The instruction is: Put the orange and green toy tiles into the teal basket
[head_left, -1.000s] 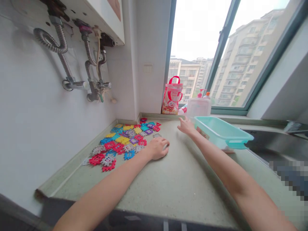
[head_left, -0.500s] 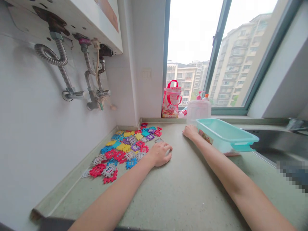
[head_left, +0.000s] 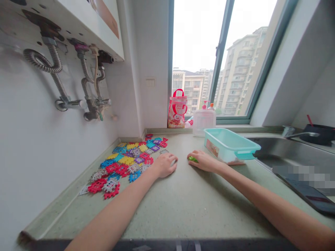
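My left hand [head_left: 164,165] rests low over the counter with its fingers curled round a small grey piece [head_left: 173,162], which shows only in part. Just right of it, my right hand [head_left: 202,161] is closed on a bright green piece [head_left: 193,159], mostly hidden under the fingers. A spread of interlocking plastic building tiles [head_left: 127,160] in red, blue, yellow, purple and grey lies to the left of my left hand. Behind my right hand stands a turquoise plastic basin [head_left: 230,153], apart from the fingers.
A metal sink [head_left: 272,148] with a faucet [head_left: 289,131] is on the right, a dark phone-like slab [head_left: 314,198] at its near edge. By the window stand a red-handled bag [head_left: 177,113] and a clear plastic jug [head_left: 204,122]. Pipes [head_left: 90,94] hang at the left wall.
My right hand has come from beside the basin toward my left hand, and a green piece now shows in it. My left hand keeps its place by the tiles. The view has turned right.
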